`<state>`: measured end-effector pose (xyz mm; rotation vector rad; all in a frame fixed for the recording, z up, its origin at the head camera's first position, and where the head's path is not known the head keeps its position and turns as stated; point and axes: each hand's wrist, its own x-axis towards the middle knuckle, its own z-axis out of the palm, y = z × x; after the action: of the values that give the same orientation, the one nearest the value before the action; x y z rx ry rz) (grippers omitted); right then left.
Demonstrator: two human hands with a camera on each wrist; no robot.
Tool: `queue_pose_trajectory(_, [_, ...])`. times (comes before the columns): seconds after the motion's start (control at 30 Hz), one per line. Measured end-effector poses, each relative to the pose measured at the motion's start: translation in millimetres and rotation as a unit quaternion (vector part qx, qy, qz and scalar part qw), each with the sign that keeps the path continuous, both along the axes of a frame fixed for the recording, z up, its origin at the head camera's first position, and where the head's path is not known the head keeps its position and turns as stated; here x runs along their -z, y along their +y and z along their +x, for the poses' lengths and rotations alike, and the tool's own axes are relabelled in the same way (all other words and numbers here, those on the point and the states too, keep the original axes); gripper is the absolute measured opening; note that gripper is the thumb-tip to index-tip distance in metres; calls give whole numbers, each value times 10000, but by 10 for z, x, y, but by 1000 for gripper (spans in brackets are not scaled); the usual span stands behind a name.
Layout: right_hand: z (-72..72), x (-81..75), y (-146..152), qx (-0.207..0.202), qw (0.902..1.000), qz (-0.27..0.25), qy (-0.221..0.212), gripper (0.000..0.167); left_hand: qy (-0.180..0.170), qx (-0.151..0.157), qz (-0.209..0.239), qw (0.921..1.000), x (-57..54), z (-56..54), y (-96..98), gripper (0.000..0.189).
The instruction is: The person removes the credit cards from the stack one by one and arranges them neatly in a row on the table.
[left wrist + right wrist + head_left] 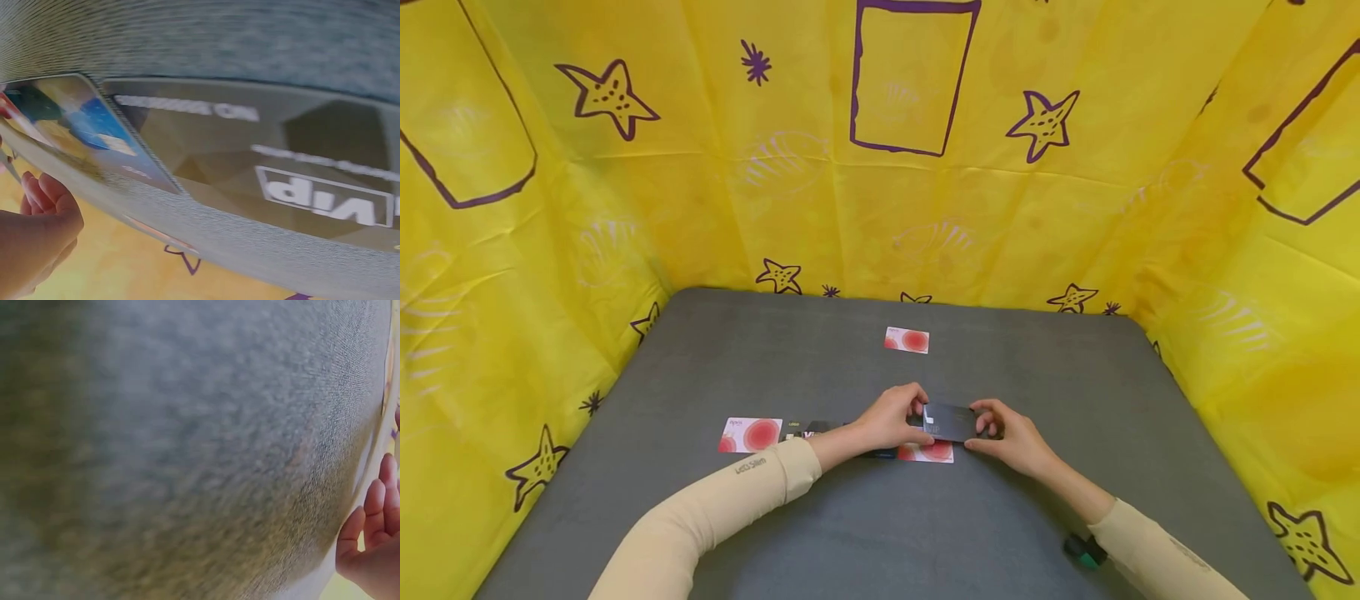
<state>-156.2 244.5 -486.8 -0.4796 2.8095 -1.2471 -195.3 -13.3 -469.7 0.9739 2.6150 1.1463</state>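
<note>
Between both hands in the head view is a dark grey card (953, 422) with a silvery patch at its left end. My left hand (886, 418) pinches its left end with thumb and fingers. At the opposite end, my right hand (1017, 439) pinches the card's right edge. The held card overlaps a pink card with red circles (934, 453) lying just below it. Under the left forearm, a blue card (103, 128) and a dark VIP card (250, 156) lie side by side, partly hidden in the head view.
Another pink card (752, 435) ends the row at the left. Farther back on the grey table (1045, 367) lies one more pink card (907, 340). A yellow cloth (715, 208) with purple drawings surrounds the table's back and sides. A dark wrist device (1085, 551) sits by the right sleeve.
</note>
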Motion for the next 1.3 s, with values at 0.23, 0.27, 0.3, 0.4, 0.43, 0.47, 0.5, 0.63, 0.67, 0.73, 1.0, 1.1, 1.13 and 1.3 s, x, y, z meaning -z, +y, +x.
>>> queue_pose_trajectory(0.23, [87, 13, 93, 0, 9999, 128, 52, 54, 22, -75, -327, 9994, 5, 74, 100, 52])
queue_pose_trajectory(0.27, [95, 19, 106, -22, 9999, 155, 70, 54, -4, -114, -399, 9991, 6, 86, 114, 52])
queue_pose_trajectory(0.3, [105, 24, 120, -32, 9998, 180, 89, 54, -19, -142, -477, 9988, 8, 98, 128, 52])
queue_pose_trajectory(0.4, [130, 32, 168, -73, 9997, 207, 145, 53, -28, -195, -700, 9973, 7, 127, 177, 54])
queue_pose_trajectory(0.43, [135, 32, 188, -80, 9996, 210, 154, 53, 5, -201, -772, 9968, 3, 133, 196, 54])
queue_pose_trajectory(0.47, [140, 31, 209, -84, 9996, 219, 167, 52, 61, -197, -837, 9963, 0, 138, 216, 54])
queue_pose_trajectory(0.5, [144, 28, 231, -93, 9995, 225, 181, 52, 115, -189, -891, 9958, -5, 143, 236, 54])
queue_pose_trajectory(0.63, [159, 8, 311, -98, 9994, 274, 199, 52, 361, -148, -1048, 9937, -22, 158, 318, 54])
queue_pose_trajectory(0.67, [164, 4, 327, -100, 9993, 287, 206, 52, 408, -139, -1073, 9933, -23, 161, 336, 54])
queue_pose_trajectory(0.73, [173, -3, 354, -108, 9993, 308, 208, 51, 483, -144, -1143, 9922, -22, 166, 368, 54])
queue_pose_trajectory(1.0, [178, 11, 457, -108, 9979, 546, 326, 51, 578, -214, -1347, 9890, 8, 186, 473, 53])
queue_pose_trajectory(1.1, [168, 3, 480, -176, 9973, 616, 366, 51, 602, -233, -1397, 9881, 9, 194, 492, 53])
queue_pose_trajectory(1.13, [166, 1, 485, -206, 9971, 634, 379, 51, 612, -240, -1407, 9879, 11, 197, 496, 53])
queue_pose_trajectory(1.3, [163, 4, 493, -298, 9962, 717, 391, 50, 614, -270, -1456, 9871, 36, 209, 507, 53])
